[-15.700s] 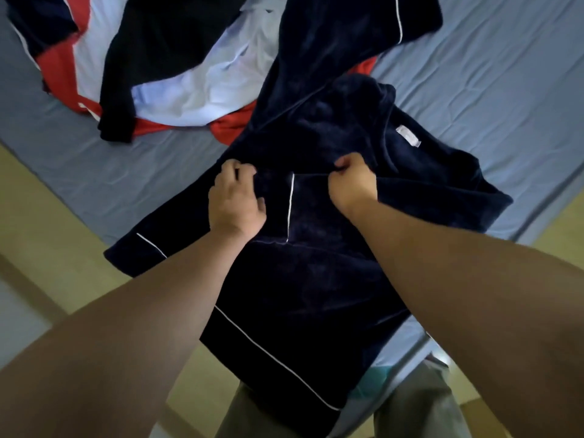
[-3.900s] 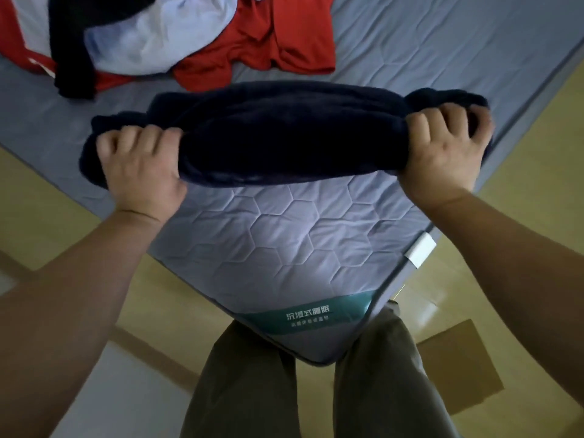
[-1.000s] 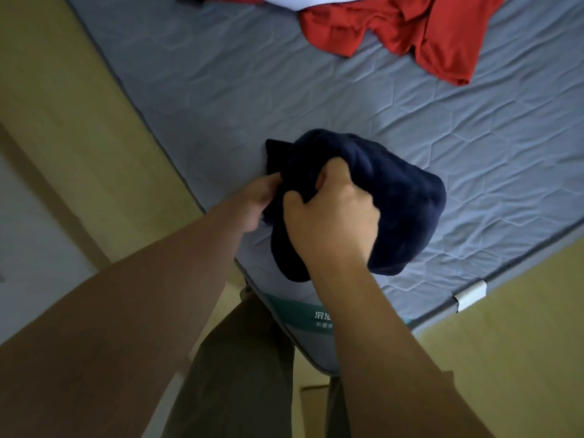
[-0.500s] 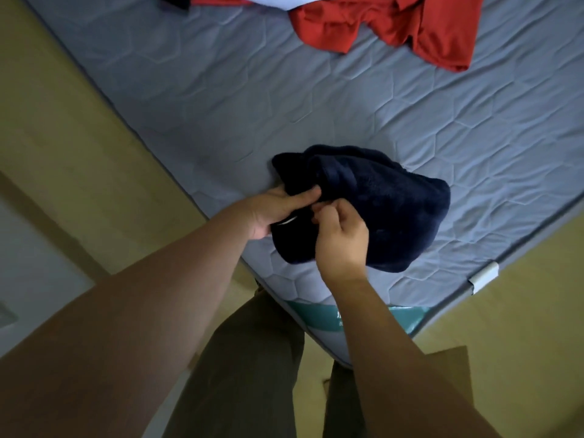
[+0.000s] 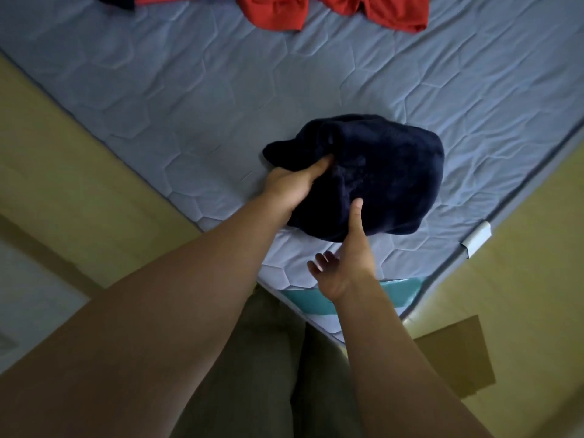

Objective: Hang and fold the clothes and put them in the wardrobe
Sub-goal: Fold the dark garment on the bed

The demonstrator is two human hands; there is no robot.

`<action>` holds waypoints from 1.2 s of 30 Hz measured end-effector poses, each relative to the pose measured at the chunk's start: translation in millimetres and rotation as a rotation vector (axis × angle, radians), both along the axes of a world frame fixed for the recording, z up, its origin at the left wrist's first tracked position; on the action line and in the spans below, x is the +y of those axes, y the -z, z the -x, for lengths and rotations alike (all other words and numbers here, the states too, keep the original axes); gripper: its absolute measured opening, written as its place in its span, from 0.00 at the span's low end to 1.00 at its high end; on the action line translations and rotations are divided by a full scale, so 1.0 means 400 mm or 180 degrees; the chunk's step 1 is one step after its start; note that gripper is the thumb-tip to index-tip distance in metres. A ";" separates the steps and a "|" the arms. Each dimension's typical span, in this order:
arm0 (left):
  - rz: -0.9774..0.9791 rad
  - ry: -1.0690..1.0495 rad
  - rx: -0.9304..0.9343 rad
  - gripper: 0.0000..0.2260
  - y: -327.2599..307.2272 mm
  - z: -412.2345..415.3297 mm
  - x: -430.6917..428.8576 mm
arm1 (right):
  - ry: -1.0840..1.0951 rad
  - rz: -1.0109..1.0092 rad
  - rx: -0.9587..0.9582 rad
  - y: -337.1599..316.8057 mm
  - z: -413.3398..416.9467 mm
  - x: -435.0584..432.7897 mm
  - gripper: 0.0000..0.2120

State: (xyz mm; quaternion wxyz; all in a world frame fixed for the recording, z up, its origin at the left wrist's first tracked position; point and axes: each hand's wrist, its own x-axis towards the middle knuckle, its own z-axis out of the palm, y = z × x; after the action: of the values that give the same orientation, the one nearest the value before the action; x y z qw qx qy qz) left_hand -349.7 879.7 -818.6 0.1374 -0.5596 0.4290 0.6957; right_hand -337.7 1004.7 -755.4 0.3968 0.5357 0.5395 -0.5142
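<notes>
While the left hand (image 5: 294,184) grips the navy bundle (image 5: 388,172) on the mattress (image 5: 189,90), the right hand (image 5: 344,267) rests open against it.

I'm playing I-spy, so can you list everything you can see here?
bundle: 1, navy, on the mattress near its corner
clothes: 1 heap, red, top of the mattress
mattress: 1, grey-blue, middle
label: 1, teal, mattress corner
clip: 1, white, mattress's right edge
cardboard: 1, brown, floor, lower right
floor: 1, yellowish, both sides
trousers: 1 pair, olive, bottom middle
left hand: 1, grips the bundle's left side
right hand: 1, open, thumb on the bundle
</notes>
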 end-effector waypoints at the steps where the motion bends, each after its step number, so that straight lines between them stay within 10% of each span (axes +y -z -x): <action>1: 0.0120 0.0002 -0.0087 0.24 -0.007 0.001 0.006 | 0.0050 0.0295 -0.0068 0.001 -0.001 0.003 0.45; 5: 0.0434 0.0049 -0.0195 0.35 -0.064 -0.004 0.032 | 0.0084 0.1113 -0.0069 -0.020 0.026 0.032 0.52; 8: 0.0520 -0.0006 -0.0111 0.43 -0.171 -0.025 0.055 | 0.0312 0.1809 0.0076 -0.103 0.074 0.056 0.38; 21: 0.0839 -0.0663 0.0109 0.31 -1.017 -0.234 0.133 | -0.0608 0.1974 0.0857 -0.922 0.017 0.090 0.17; 36: 0.0887 -0.0996 0.2123 0.48 -1.746 -0.696 -0.210 | -0.2048 0.2915 0.2652 -1.607 -0.142 -0.127 0.33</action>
State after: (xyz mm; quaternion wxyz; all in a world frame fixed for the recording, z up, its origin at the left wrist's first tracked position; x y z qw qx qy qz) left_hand -71.4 795.6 -120.2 -0.1944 -0.3747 0.4499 0.7870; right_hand -281.0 954.0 -112.8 0.4753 -0.1139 0.5075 -0.7096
